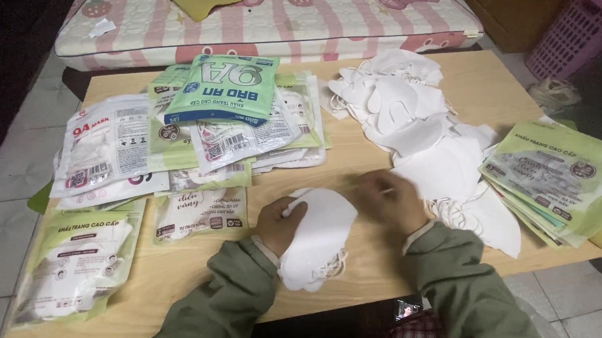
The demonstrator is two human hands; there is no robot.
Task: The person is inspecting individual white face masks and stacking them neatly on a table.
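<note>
Left hand fingers clamp a stack of white masks; right hand pinches one edge, and the loose stack could fan apart onto the bench

Small stack of white face masks, folded flat, held at near centre of wooden table. Curved upper edge tilted up and to the right; lower end resting on the tabletop near the front edge. Thin white ear loops bunched at the lower right of the stack. Gripped along the left edge by left hand. Right hand just right of the stack, fingers curled, pinching what looks like a thin loop; exact contact unclear.
</note>
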